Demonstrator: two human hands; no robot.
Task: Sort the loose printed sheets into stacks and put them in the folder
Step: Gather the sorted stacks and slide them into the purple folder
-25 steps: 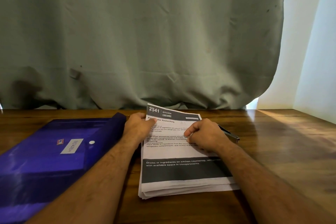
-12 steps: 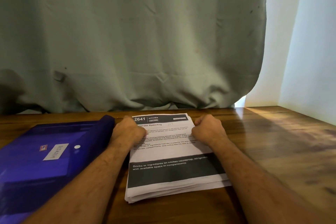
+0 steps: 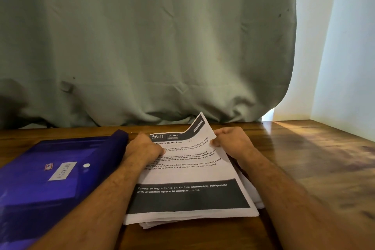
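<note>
Glossy dark wood table [image 3: 304, 158], grey-green curtain [image 3: 142, 46] behind, white wall [image 3: 345, 46] at right. White printed sheet stack [image 3: 188, 199] at table centre; right hand [image 3: 231, 144] pinches top sheet's far corner up, left hand [image 3: 145, 146] w/ curled fingers presses stack. Purple plastic folder [image 3: 40, 178] just left.

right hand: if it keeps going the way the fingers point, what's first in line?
The right hand points left across the top sheet, whose raised corner it pinches. Past that sheet, the first thing it would likely meet is the left hand resting on the stack; depth is unclear.
</note>
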